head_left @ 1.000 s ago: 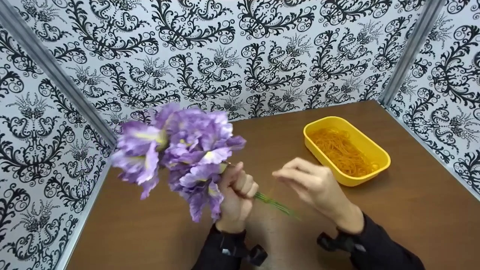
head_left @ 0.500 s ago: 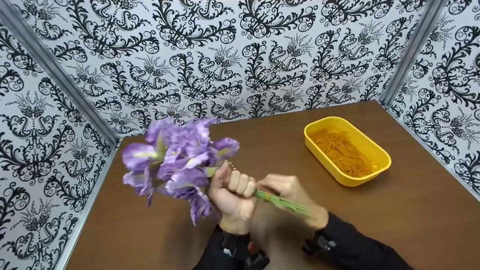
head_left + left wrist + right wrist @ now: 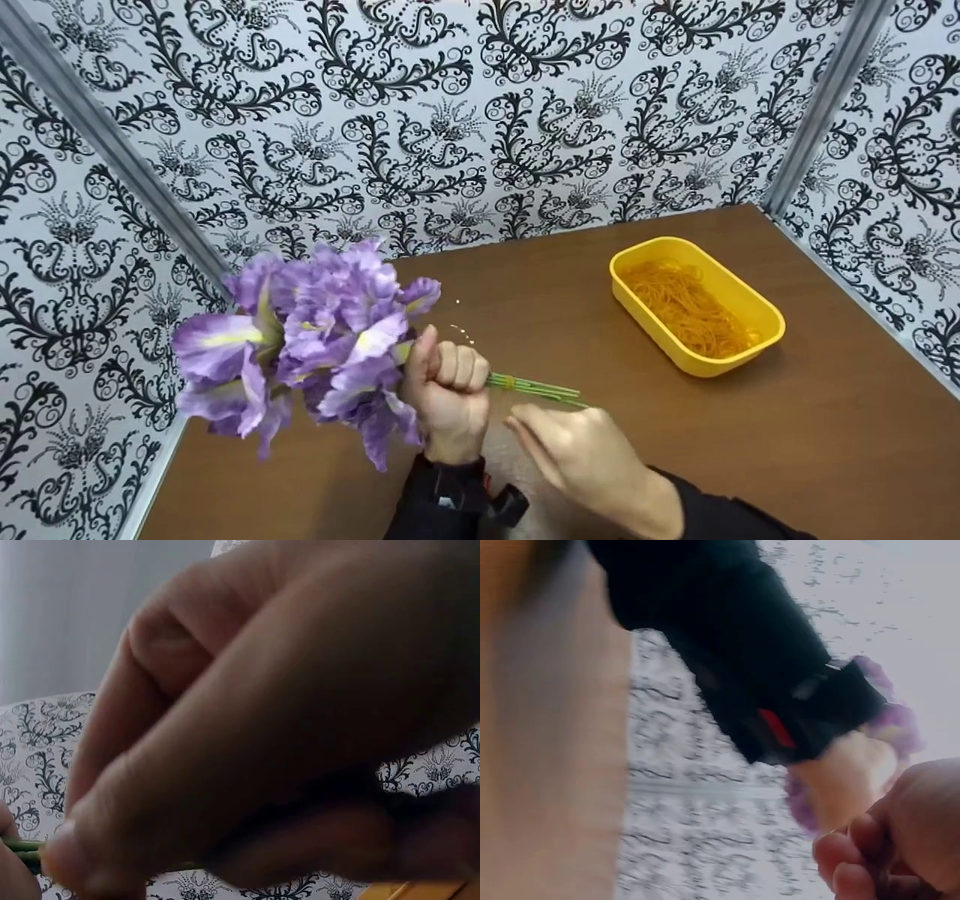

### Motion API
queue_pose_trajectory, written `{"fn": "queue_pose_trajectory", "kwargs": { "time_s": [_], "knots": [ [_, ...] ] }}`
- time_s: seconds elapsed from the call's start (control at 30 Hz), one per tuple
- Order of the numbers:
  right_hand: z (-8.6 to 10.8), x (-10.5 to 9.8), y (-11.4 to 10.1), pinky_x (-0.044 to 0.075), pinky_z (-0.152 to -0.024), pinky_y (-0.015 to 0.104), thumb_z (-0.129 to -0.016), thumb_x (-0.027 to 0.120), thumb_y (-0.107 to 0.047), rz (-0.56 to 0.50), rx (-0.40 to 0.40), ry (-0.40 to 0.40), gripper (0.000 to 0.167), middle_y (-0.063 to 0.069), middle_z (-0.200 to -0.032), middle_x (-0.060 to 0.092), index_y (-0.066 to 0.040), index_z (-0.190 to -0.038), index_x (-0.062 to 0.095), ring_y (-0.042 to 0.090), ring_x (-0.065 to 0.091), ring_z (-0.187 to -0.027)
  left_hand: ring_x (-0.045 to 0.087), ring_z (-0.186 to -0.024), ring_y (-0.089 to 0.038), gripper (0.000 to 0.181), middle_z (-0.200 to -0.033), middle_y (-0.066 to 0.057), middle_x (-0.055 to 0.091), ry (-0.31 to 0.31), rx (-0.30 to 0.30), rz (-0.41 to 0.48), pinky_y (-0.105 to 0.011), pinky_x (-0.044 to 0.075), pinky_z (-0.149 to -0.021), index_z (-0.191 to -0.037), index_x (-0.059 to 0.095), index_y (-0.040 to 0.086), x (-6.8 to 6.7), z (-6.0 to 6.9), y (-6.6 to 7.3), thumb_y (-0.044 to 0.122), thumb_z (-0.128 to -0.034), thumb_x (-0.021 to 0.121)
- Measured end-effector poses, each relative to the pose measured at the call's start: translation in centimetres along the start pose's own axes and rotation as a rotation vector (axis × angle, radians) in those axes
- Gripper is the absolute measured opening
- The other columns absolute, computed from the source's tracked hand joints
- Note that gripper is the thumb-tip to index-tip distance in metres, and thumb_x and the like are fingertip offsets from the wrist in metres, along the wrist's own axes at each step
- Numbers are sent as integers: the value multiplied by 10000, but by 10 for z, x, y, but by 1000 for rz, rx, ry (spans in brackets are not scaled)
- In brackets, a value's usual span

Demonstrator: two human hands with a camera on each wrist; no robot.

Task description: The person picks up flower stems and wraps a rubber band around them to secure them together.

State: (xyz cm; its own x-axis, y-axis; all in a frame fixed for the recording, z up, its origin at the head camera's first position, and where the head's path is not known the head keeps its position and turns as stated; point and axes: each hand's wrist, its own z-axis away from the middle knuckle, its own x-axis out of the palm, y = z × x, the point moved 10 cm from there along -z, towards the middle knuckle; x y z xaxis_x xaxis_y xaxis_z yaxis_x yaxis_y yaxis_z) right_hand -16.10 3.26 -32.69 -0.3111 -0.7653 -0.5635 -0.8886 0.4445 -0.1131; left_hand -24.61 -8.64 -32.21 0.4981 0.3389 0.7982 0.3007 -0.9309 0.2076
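Note:
My left hand (image 3: 450, 409) grips a bunch of purple artificial irises (image 3: 322, 337), with the blooms leaning to the left. The green stems (image 3: 544, 390) stick out to the right of that fist. Around them, close to the fist, sits a yellow-orange rubber band (image 3: 509, 382). Just below the stems is my right hand (image 3: 589, 457), its thumb and fingertips pinched together on part of the band, which is barely visible. The left wrist view is mostly filled by the right hand (image 3: 247, 712), a bit of stem (image 3: 26, 846) showing beside its thumb. The right wrist view is blurred.
A yellow tub (image 3: 660, 330) holding a heap of rubber bands (image 3: 686, 307) stands at the back right of the brown table (image 3: 810, 420). Patterned black-and-white panels (image 3: 480, 120) enclose the table at the back and both sides.
My right hand went in behind the stems, then came down to below them. The left hand has shifted slightly left with the irises, and the band around the stems is plainer now.

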Motion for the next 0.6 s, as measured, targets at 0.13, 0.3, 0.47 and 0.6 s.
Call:
{"fn": "queue_pose_trajectory", "kwargs": {
  "time_s": [0.13, 0.3, 0.47, 0.6],
  "knots": [
    [-10, -31, 9, 533, -515, 187, -1051, 548, -183, 26, 0, 55, 199, -6, -838, 733, -74, -964, 691, 78, 680, -618, 88, -449, -54, 550, -536, 60, 136, -95, -26, -17, -189, 62, -419, -606, 166, 155, 11, 1, -5, 156, -1011, 538],
    [-15, -52, 29, 477, -498, 160, -1010, 641, -183, 5, 51, 17, 99, -77, -805, 695, -119, -957, 696, 3, 591, -585, 91, -451, -56, 540, -539, 55, 143, -117, -77, 11, -191, 69, -423, -614, 173, 163, 18, 4, -10, 148, -1014, 536],
    [-12, -62, 39, 399, -463, 162, -951, 726, -174, 3, 70, -84, 38, -124, -754, 659, -171, -952, 688, -33, 497, -547, 80, -463, -56, 539, -548, 53, 134, -59, -139, 61, -187, 67, -440, -617, 170, 174, 16, 5, -11, 155, -1009, 539],
    [-9, -67, 42, 412, -474, 176, -929, 748, -189, 20, 92, -179, 63, -168, -736, 637, -209, -951, 692, -58, 482, -548, 82, -467, -54, 541, -551, 60, 132, -43, -167, 79, -186, 63, -444, -613, 168, 175, 16, 5, -10, 163, -1003, 542]
  ]
}}
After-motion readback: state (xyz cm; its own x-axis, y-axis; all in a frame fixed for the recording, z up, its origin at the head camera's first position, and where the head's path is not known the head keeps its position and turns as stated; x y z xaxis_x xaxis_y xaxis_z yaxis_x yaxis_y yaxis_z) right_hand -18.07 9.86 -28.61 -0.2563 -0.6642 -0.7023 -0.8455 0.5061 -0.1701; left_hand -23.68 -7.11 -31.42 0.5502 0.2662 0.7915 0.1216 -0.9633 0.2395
